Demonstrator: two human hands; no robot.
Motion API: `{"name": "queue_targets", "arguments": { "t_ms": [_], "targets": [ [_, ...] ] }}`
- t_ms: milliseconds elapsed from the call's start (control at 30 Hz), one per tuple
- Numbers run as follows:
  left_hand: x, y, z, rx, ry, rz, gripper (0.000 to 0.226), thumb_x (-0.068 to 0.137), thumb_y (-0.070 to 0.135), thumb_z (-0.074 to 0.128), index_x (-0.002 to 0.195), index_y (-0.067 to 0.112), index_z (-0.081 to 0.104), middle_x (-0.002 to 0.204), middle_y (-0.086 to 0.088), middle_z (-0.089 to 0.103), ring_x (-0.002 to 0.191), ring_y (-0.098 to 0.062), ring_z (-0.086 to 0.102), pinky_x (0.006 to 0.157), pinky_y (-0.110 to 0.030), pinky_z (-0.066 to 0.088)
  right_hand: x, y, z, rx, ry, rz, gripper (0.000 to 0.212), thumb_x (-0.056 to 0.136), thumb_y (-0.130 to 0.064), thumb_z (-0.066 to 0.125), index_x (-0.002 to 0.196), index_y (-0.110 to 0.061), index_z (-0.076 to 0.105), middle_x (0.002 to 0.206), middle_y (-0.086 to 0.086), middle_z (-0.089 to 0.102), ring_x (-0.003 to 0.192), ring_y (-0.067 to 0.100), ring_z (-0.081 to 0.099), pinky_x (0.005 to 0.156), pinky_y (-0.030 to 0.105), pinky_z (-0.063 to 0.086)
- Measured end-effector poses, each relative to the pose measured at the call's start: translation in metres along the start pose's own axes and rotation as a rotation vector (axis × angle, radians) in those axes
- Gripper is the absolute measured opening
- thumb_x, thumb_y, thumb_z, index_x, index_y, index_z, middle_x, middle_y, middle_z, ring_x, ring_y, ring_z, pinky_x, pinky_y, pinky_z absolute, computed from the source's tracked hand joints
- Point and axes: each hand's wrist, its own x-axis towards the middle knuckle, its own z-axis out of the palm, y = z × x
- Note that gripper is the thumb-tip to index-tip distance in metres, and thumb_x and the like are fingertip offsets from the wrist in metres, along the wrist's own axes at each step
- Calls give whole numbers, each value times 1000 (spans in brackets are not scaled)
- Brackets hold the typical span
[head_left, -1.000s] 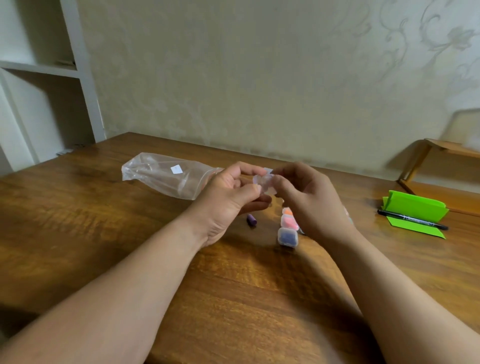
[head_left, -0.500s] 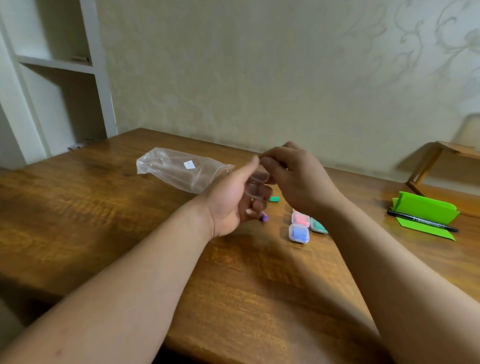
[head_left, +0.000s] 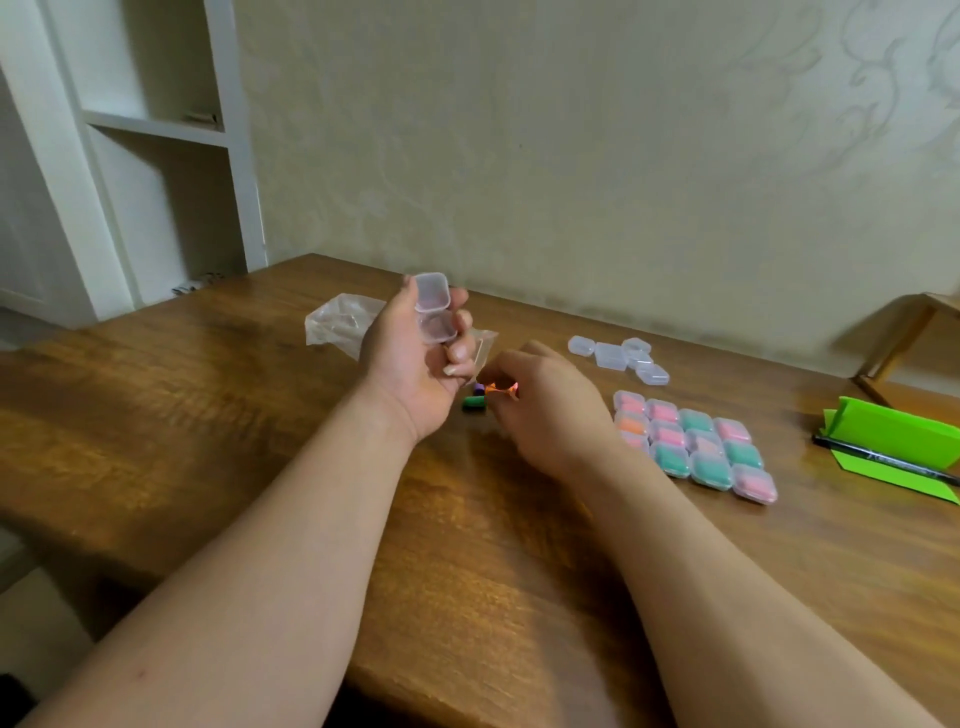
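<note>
Two grips: left hand (head_left: 415, 366) clasps a clear case (head_left: 432, 310), right hand (head_left: 545, 402) pinches an orange piece (head_left: 500, 389) near filled cases (head_left: 696, 441).

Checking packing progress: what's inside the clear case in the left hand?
The open clear case in the left hand looks empty; only skin shows through. Fingers cover its lower edge.

Dim, soft indoor light; slight motion blur throughout; wide-angle bending at edges.

Clear case (head_left: 434, 307), orange earplug (head_left: 500, 388), brown table (head_left: 208, 415)
</note>
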Motion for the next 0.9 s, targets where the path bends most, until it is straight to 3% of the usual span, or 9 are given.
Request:
{"name": "queue_targets", "arguments": {
  "t_ms": [200,433,633,767,833,900],
  "targets": [
    [1,-2,2,40,-11,-15,47,111,50,43,116,8,64,75,-3,59,54,-15,40,49,-26,24,6,0,12,-81,-11,7,17,97,-35,68,111,-30,75,104,-6,59,99,20,60,81,41,55],
    [-2,-6,7,111,-45,-13,46,111,48,42,113,7,66,75,-4,60,56,-15,43,53,-27,25,8,-4,17,-92,16,-7,17,100,-23,60,115,-23,68,107,-1,59,101,22,56,81,42,55],
    [-4,-20,17,214,-43,-81,46,109,48,46,116,8,69,88,-8,61,60,-16,51,52,-27,38,-1,27,-27,98,224,213,8,100,-24,64,96,-27,70,106,-5,64,95,17,61,73,31,41],
    [-4,-41,24,268,-122,-201,44,106,51,49,124,17,69,101,-8,56,72,-17,53,56,-29,45,-10,23,-62,235,257,134,8,101,-25,67,104,-24,74,98,-10,72,88,10,64,73,28,51],
    [-7,-47,28,264,-190,-242,41,108,49,45,127,19,65,94,-6,62,72,-18,53,59,-31,42,-15,14,-59,228,218,76,8,100,-25,67,103,-28,74,95,-12,71,86,7,64,72,28,53],
    [-8,-49,29,262,-241,-240,41,111,46,41,128,17,63,83,-4,66,67,-17,55,63,-35,39,-19,10,-48,159,188,42,8,98,-25,65,100,-29,73,95,-11,67,87,11,62,75,37,55]
  ]
}}
